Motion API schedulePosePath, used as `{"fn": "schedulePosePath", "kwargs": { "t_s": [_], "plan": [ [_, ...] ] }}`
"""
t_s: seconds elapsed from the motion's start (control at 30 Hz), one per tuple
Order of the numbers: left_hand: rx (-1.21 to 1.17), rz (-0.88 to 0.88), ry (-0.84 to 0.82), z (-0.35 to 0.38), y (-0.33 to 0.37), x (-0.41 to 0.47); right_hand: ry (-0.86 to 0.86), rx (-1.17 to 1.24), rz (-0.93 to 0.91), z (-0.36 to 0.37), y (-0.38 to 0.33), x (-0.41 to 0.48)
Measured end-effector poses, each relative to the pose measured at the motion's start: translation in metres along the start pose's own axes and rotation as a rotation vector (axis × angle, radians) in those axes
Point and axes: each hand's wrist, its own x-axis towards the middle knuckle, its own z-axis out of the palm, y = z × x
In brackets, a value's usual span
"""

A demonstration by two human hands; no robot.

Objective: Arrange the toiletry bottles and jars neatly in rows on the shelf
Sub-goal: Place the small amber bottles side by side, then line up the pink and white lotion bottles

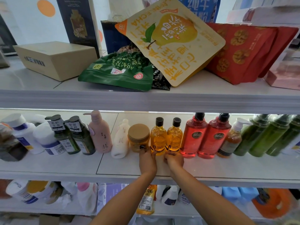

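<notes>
Along the middle shelf (65, 164), measure everything from the jar (138, 138). Two red bottles (194, 137) stand farther to its right, and a pink pump bottle (99, 135) to its left. Just right of it stand the left amber bottle (158, 138), then the right amber bottle (174, 138). Your left grip (146, 158) is released, its fingertips on the jar's foot and the left amber bottle's. Your right grip (174, 158) curls at the right amber bottle's foot; you cannot tell whether it grasps it.

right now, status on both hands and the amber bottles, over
Left hand touching jar and left amber bottle base. Right hand at right amber bottle base, grip unclear. Both upright in row; red bottles tight alongside.
</notes>
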Motion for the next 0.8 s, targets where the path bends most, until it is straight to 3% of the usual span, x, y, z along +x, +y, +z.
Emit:
{"fn": "schedulePosePath", "kwargs": {
  "t_s": [0.2,0.33,0.5,0.7,0.8],
  "plan": [
    [-0.022,-0.010,0.007,-0.002,-0.002,-0.001,-0.018,-0.052,-0.045,0.000,-0.002,-0.007],
    [-0.086,-0.056,0.107,-0.011,-0.007,-0.011,-0.092,-0.103,-0.081,0.000,0.001,-0.014],
    [-0.083,0.014,0.316,-0.031,-0.006,-0.013,-0.246,-0.184,-0.116,0.018,0.001,-0.027],
    [0.116,0.109,0.479,-0.057,-0.020,-0.002,-0.411,-0.190,-0.126,0.046,-0.002,-0.047],
    [0.238,-0.024,0.477,-0.069,-0.029,-0.001,-0.437,-0.133,-0.065,0.057,-0.002,-0.052]
  ]
}}
